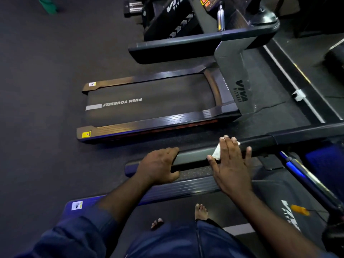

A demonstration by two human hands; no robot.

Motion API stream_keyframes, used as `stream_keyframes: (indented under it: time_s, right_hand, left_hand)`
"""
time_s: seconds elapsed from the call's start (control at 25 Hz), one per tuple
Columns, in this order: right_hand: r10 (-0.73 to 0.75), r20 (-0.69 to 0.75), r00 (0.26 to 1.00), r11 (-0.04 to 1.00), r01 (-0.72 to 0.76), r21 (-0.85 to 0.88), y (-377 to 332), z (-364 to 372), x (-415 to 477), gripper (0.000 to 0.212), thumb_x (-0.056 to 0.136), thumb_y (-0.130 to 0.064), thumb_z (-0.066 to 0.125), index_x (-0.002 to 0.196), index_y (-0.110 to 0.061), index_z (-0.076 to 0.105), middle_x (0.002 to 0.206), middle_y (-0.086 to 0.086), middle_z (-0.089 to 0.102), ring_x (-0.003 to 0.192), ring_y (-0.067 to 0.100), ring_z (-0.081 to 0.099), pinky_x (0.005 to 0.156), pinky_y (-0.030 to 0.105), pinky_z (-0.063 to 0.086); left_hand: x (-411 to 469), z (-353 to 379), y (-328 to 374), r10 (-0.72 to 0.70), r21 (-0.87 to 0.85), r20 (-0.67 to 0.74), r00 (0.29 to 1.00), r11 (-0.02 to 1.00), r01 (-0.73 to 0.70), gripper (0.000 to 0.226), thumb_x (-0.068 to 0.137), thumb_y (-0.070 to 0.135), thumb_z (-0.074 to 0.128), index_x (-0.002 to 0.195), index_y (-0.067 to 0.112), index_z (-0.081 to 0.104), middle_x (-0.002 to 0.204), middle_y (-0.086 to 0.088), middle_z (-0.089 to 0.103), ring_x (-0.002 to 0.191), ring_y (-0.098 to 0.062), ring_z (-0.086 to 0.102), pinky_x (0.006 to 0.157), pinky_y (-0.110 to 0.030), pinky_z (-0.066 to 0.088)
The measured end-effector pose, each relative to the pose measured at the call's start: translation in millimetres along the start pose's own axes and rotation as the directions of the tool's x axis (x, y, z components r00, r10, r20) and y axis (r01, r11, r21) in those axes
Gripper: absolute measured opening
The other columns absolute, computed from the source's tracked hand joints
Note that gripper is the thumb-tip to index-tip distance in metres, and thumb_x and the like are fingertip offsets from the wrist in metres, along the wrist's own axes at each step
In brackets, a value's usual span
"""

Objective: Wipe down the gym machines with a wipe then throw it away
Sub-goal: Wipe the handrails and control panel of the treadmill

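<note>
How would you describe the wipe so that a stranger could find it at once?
Start at the nearer treadmill and follow its grey handrail. The right hand lies flat on it, pressing the wipe under its fingers. It is the only crumpled white thing there; the left hand grips bare rail.

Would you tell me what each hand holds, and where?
Left hand grips the handrail near its free end; right hand presses the wipe flat onto it.

- Left grip [158,165] curls round the handrail [193,158], fingers over, thumb beneath, forearm reaching forward.
- Right grip [230,164] lies flat, palm down, fingers straight and spread.
</note>
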State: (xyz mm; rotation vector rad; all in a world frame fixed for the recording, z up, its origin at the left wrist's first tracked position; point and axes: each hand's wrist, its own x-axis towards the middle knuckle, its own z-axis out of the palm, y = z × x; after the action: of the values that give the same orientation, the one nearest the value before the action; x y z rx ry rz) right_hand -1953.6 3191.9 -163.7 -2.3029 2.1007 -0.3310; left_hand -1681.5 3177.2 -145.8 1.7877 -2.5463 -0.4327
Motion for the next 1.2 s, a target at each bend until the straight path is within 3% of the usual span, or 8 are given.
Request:
stream_keyframes:
  time_s: [0.08,0.28,0.48,0.6,0.68,0.84,1.04,1.2]
  right_hand:
    - [0.046,0.078,0.996,0.998,-0.049,0.038,-20,3,0,0.091,0.102,-0.071,0.024,0.165,-0.007,0.015,0.174,0.010,0.011,0.162,0.026,0.001,0.129,0.051,-0.006]
    - [-0.409,0.186,0.893,0.905,0.424,-0.046,-9,-3,-1,0.095,0.099,-0.079,0.019,0.167,-0.015,0.004,0.176,0.002,-0.001,0.162,0.019,0.002,0.129,0.046,-0.006]
    - [-0.028,0.137,0.990,0.999,0.024,0.033,-28,-4,-9,0.100,0.099,-0.076,0.024,0.166,-0.005,0.002,0.175,0.011,-0.002,0.162,0.026,-0.004,0.130,0.050,-0.004]
    - [-0.327,0.163,0.931,0.945,0.327,0.030,-72,3,-33,0.104,0.098,-0.080,0.024,0.165,-0.004,0.003,0.175,0.012,-0.006,0.162,0.028,-0.003,0.130,0.049,0.004]
    - [-0.360,0.151,0.921,0.929,0.368,-0.028,-67,2,-34,0.099,0.099,-0.079,0.020,0.166,-0.008,0.007,0.175,0.008,-0.003,0.162,0.025,0.003,0.130,0.049,0.005]
    - [0.036,0.148,0.988,0.999,-0.040,0.024,-93,-2,-34,0.101,0.098,-0.078,0.019,0.166,-0.006,0.001,0.175,0.011,-0.005,0.162,0.027,-0.003,0.129,0.054,0.003]
    - [-0.331,0.276,0.902,0.931,0.360,-0.058,-125,-2,-40,0.099,0.097,-0.082,0.017,0.167,-0.014,-0.002,0.175,0.002,-0.011,0.161,0.021,-0.007,0.129,0.046,-0.004]
    - [0.130,0.093,0.987,0.991,-0.129,-0.021,-126,5,-41,0.101,0.097,-0.080,0.015,0.166,-0.008,0.006,0.175,0.007,-0.002,0.162,0.024,-0.001,0.129,0.056,0.005]
  left_hand:
    - [-1,2,5,-0.032,0.047,0.008,0.999,0.998,0.031,0.085,0.083,0.069,0.060,0.153,0.025,0.039,0.134,0.004,0.063,0.114,-0.019,0.064,0.089,-0.036,0.054]
    - [0,1,7,-0.086,0.065,0.005,0.996,0.994,0.086,0.080,0.078,0.073,0.060,0.143,0.031,0.042,0.127,0.005,0.065,0.109,-0.020,0.066,0.084,-0.037,0.056]
    - [-1,-4,2,-0.032,0.032,0.013,0.999,0.999,0.031,0.074,0.081,0.069,0.063,0.141,0.030,0.044,0.127,0.004,0.064,0.112,-0.020,0.064,0.087,-0.037,0.054]
    - [-5,-8,-3,0.009,-0.072,0.067,0.998,0.997,-0.004,0.080,0.083,0.060,0.069,0.150,0.028,0.040,0.136,0.002,0.062,0.120,-0.022,0.061,0.094,-0.037,0.050]
    - [-12,-10,-16,0.029,-0.089,0.103,0.994,0.996,-0.020,0.084,0.085,0.056,0.070,0.156,0.026,0.036,0.142,-0.001,0.059,0.125,-0.025,0.058,0.099,-0.040,0.048]
    - [-49,-3,-58,-0.042,0.018,0.002,0.999,0.999,0.042,0.072,0.090,0.066,0.064,0.146,0.026,0.041,0.132,0.000,0.058,0.114,-0.025,0.058,0.089,-0.041,0.046]
    - [-76,19,-81,-0.034,-0.072,-0.138,0.990,0.997,0.024,0.079,0.093,0.066,0.062,0.152,0.017,0.040,0.132,-0.003,0.053,0.111,-0.022,0.050,0.086,-0.040,0.050]
    - [-82,17,-105,-0.030,-0.489,-0.097,0.995,0.872,-0.021,0.073,0.089,0.041,0.082,0.149,0.017,0.047,0.136,-0.001,0.053,0.115,-0.017,0.047,0.102,-0.039,0.047]
